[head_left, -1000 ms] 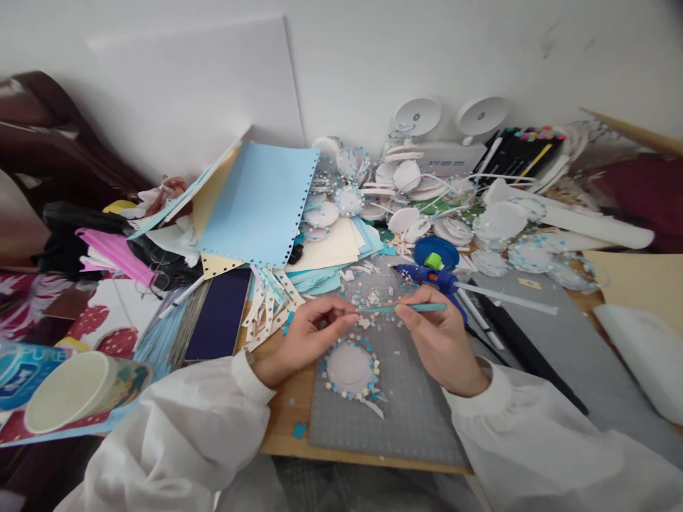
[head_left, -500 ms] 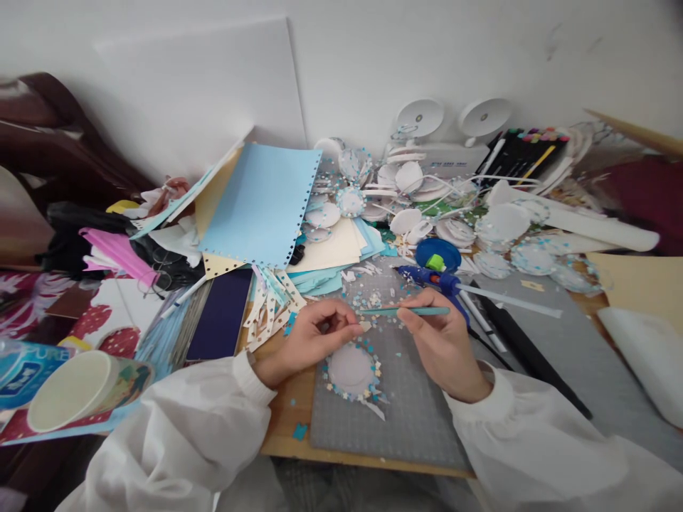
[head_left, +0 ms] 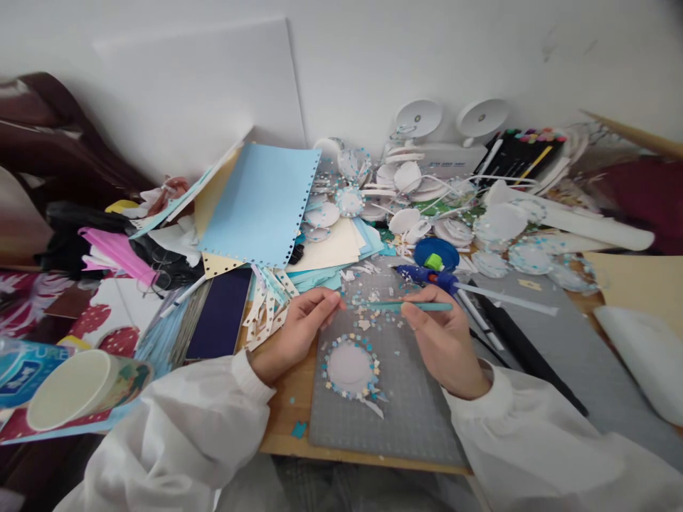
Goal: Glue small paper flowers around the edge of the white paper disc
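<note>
right hand [head_left: 445, 341]: grip closed round teal tweezers [head_left: 437, 307], tips toward nine o'clock. left hand [head_left: 296, 327]: fingertips close together, full closure or contents, cannot tell. star-edged disc [head_left: 349, 365]: flat on grey mat [head_left: 405, 419], seven o'clock of tweezers. advised: light squeeze, steady wrists.

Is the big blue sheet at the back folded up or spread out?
Spread out: the blue sheet shows one broad face, no fold line, with holes punched along its edges.
</note>
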{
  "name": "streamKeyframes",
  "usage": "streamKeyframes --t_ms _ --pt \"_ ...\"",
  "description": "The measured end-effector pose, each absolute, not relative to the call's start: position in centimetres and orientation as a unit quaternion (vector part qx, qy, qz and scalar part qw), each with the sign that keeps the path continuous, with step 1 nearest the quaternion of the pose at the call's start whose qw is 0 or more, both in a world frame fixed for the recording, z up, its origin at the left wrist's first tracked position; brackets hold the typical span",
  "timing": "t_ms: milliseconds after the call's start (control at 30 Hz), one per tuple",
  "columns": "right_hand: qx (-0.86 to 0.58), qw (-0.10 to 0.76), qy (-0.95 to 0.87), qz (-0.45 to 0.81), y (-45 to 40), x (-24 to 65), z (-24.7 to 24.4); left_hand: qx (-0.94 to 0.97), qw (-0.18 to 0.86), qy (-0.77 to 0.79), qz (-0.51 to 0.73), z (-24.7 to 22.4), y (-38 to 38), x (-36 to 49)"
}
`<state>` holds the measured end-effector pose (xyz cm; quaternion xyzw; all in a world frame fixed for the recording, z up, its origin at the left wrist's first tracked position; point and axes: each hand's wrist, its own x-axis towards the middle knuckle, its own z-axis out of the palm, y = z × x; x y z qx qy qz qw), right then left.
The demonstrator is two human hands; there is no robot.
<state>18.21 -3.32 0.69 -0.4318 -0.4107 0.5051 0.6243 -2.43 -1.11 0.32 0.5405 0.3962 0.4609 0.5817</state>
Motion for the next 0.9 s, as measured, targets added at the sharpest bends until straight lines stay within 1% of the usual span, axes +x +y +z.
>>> streamKeyframes --t_ms 200,300,367,433,500,600,700,733,767,833,900 --pt "-0.43 0.623 -0.415 0.505 -3.4 18.2 0.7 0.54 0.564 0.394 0.484 0.0 -1.1 -2.7" --pt "-0.435 0.617 -0.445 0.482 -3.5 18.2 0.3 0.591 0.57 0.374 0.432 0.8 -1.5 -3.1" --pt "-0.437 0.606 -0.472 0.468 -3.6 18.2 0.0 0.652 0.555 0.345 0.385 1.8 -1.9 -3.1" --pt "-0.437 0.595 -0.497 0.456 -3.7 18.1 -0.2 0.71 0.508 0.324 0.365 2.7 -2.3 -2.9" --pt "-0.438 0.597 -0.514 0.433 -3.7 18.0 -0.2 0.733 0.469 0.336 0.361 3.3 -2.6 -2.7" --pt "-0.443 0.626 -0.513 0.386 -3.7 17.8 0.3 0.748 0.428 0.379 0.336 3.9 -2.8 -3.1" --pt "-0.438 0.647 -0.502 0.371 -3.6 17.8 0.7 0.774 0.362 0.378 0.358 5.6 -3.2 -3.8" --pt "-0.434 0.651 -0.5 0.371 -3.6 17.8 0.8 0.773 0.369 0.363 0.366 6.5 -3.6 -4.0" --pt "-0.431 0.657 -0.498 0.368 -3.5 17.8 0.9 0.771 0.399 0.338 0.363 7.4 -4.1 -4.1" --pt "-0.43 0.665 -0.494 0.359 -3.5 17.8 0.8 0.744 0.522 0.243 0.34 8.8 -5.5 -4.2" --pt "-0.435 0.668 -0.487 0.356 -3.5 17.8 0.8 0.723 0.638 0.09 0.25 9.2 -7.1 -4.1"
